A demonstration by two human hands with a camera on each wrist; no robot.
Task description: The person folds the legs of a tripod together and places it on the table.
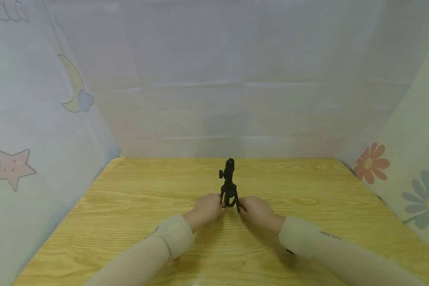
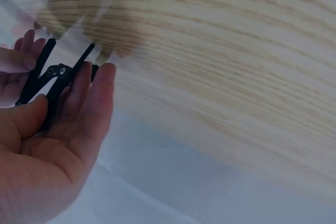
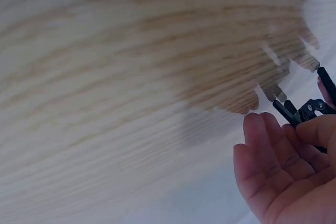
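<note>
A pale backdrop [image 1: 200,51] fills the back and both sides in the head view; lettering at its upper left and a blue flower [image 1: 427,200] at its right run out of frame. Below it spreads the wood-grained counter [image 1: 136,190], whose near edge is cut off. The two light sleeves [image 1: 136,258] enter from the bottom, the marks on them too small to read; a scrap of something black [image 1: 290,251] peeks from under the right cuff, mostly hidden.

Both hands are closed in a pinch on one black tripod [image 1: 229,184], the left hand [image 1: 206,208] on a leg at one side, the right hand [image 1: 259,211] on a leg at the other. The head view hides most of the fingers; the wrist views show each thumb pressed to a leg, with the other fingers loosely bent.

The tripod stands upright between the hands, over the middle of the counter; whether its feet touch the wood I cannot tell. Only the head view shows its dark upper part and side knob [image 1: 221,174]. Only the wrist views make out a riveted hinge [image 2: 60,70] among the legs, though the right one crops the tripod at its edge.
</note>
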